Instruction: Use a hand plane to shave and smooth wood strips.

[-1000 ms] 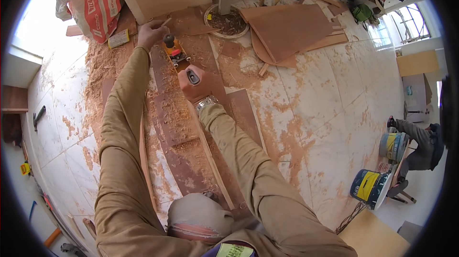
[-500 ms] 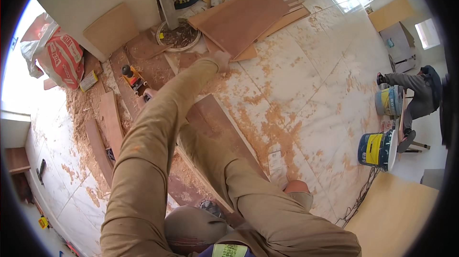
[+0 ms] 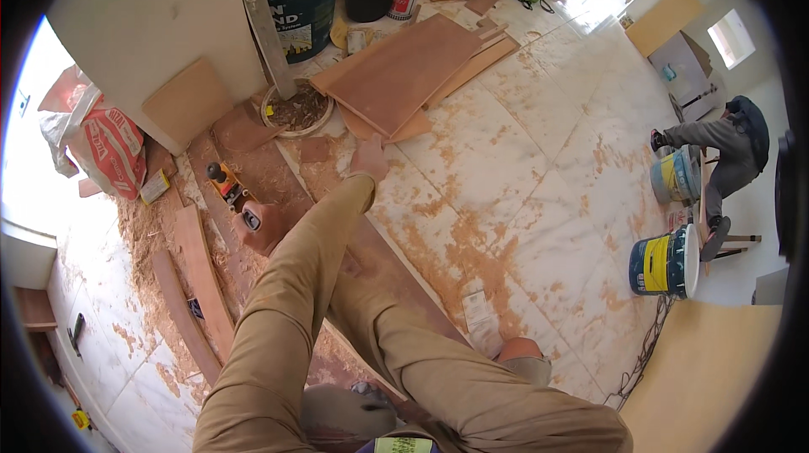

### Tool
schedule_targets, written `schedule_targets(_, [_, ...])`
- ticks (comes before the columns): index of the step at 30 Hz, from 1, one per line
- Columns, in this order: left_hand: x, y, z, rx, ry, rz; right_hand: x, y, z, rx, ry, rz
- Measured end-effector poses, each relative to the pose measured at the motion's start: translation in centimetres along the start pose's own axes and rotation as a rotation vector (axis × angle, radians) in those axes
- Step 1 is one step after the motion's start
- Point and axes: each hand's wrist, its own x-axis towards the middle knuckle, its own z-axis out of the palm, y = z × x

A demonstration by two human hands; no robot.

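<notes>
My forearms cross, the left one passing over the right. My right hand is closed round the rear of a hand plane with an orange body and black front knob. The plane rests on a long brown plank strewn with shavings. Farther out, my left hand is down beside the near corner of a stack of flat brown boards. Its fingers are bunched and partly hidden, and I cannot tell whether they grip the board edge. Another plank lies beneath my right forearm.
Narrow wood strips lie in shavings at left, near a red-and-white sack. A large dark bucket and round tub stand beyond. At right, another person is beside two paint buckets; a cable runs along the floor.
The view has shifted, showing more of the far side. My left hand has drawn slightly back toward me, and more of my right hand shows. The plane stays in place on the plank.
</notes>
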Motion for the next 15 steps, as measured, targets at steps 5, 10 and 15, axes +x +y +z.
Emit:
schedule_targets(5, [1.0,-0.7,-2.6,-0.240,0.043,-0.050,0.1,0.0,0.2,0.002,0.002,0.002])
schedule_targets(10, [-0.1,0.7,-3.5,-0.145,-0.021,0.031,0.0,-0.2,0.4,-0.003,-0.006,-0.002])
schedule_targets(15, [-0.4,1.7,-2.5,-0.184,-0.093,0.005,0.0,0.1,0.5,-0.023,-0.009,-0.031])
